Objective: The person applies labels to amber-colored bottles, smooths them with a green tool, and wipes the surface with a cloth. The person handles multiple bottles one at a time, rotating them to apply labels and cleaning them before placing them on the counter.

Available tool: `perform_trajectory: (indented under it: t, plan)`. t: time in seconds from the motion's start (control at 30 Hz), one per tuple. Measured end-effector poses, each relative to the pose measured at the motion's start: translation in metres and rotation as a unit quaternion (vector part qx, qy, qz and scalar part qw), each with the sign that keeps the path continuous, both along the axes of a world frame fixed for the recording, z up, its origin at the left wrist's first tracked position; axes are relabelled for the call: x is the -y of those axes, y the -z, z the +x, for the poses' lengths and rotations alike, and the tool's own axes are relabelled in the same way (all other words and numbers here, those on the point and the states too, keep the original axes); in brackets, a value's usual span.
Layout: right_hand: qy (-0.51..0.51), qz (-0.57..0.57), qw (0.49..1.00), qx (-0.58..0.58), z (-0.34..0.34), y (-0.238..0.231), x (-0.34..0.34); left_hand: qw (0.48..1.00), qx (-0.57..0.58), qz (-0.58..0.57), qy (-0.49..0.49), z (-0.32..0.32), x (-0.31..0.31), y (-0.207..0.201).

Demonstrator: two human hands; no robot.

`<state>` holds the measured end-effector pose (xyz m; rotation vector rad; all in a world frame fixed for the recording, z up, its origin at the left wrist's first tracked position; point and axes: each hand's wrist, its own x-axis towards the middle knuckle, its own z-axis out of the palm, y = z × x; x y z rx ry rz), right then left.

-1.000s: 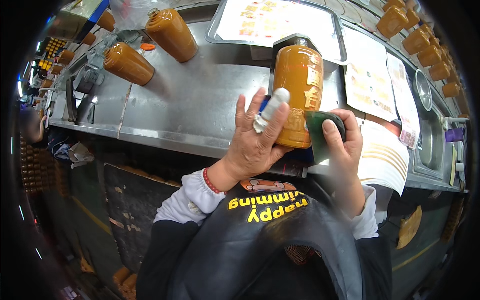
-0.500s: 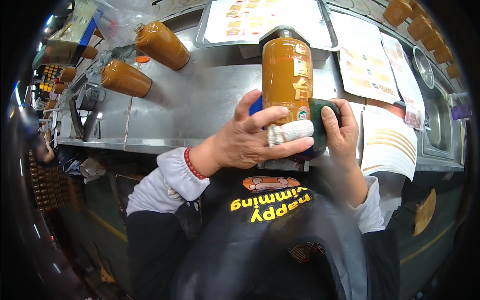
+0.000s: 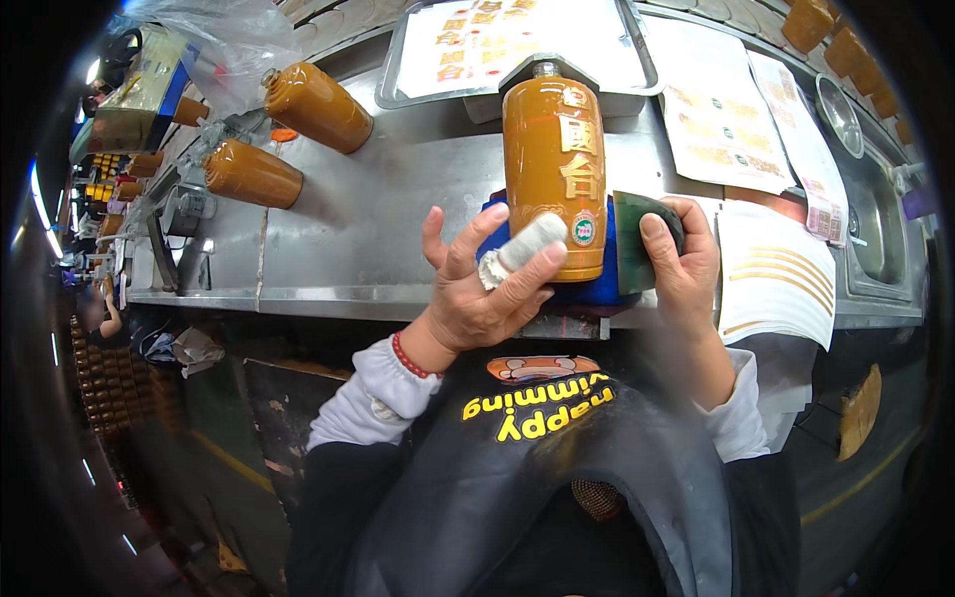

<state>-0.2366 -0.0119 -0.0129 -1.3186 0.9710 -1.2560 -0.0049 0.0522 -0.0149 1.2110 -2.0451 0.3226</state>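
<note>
A glossy brown bottle (image 3: 553, 149) with raised gold characters and a small round green-and-white emblem lies with its neck pointing away from me. Its neck end rests against a dark angular holder (image 3: 595, 88), and blue material (image 3: 625, 239) shows beneath its base. At the bottle's lower left, my left hand (image 3: 487, 284) has its fingers spread; a finger wearing a white finger cover (image 3: 532, 242) overlaps the bottle's edge. My right hand (image 3: 686, 254) pinches a dark green flat scraper-like piece (image 3: 635, 244) between thumb and fingers, just right of the bottle's base.
Two more brown bottles (image 3: 318, 107) lie on the steel table (image 3: 428, 189) at the left. A tray with printed sheets (image 3: 468, 45) stands at the back. Decal sheets (image 3: 721, 109) and gold-striped paper (image 3: 776, 274) lie at the right, beside a sink (image 3: 880, 234).
My left hand has drawn back from across the bottle to its lower left, fingers spreading. The emblem and base now show. My right hand keeps hold of the green piece.
</note>
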Motion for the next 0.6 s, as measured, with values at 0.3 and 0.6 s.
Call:
perform_trajectory:
  t: [0.3,0.6]
  plan:
    - [0.048,-0.086,0.984,-0.147,-0.013,0.000,0.003,0.986,-0.071,0.138,-0.058,-0.011,0.002,0.018]
    - [0.119,-0.225,0.763,-0.594,-0.183,-0.005,-0.007,0.979,-0.133,0.142,-0.054,-0.013,-0.001,0.020]
